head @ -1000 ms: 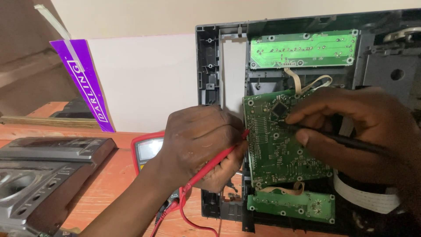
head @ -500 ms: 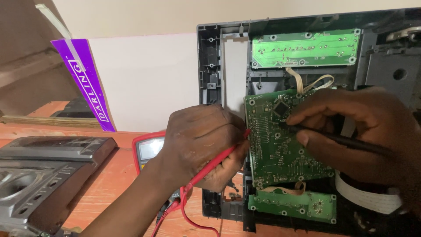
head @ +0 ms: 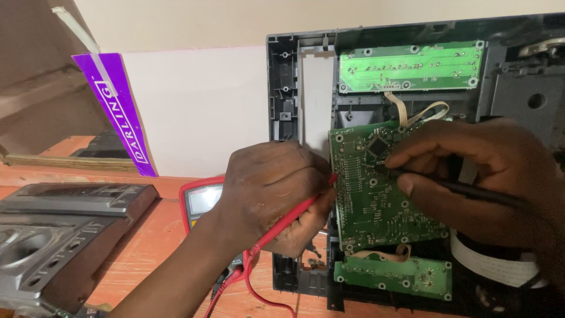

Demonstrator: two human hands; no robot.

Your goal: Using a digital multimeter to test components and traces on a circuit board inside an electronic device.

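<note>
Left hand [head: 273,191] closed around red probe [head: 294,215], tip at green circuit board [head: 376,194] left edge, right hand [head: 471,176] pinching black probe [head: 465,189] on board, red multimeter [head: 203,200] at nine o'clock on worktop [head: 147,253].

Soft, even light fills the room, brightest on the pale cream wall [head: 206,106] far behind. The upright green printed circuit board [head: 376,188] is sharp and free of glare. The dark open plastic casing [head: 518,88] at right sinks into shadow, and the near right corner goes murky.
</note>
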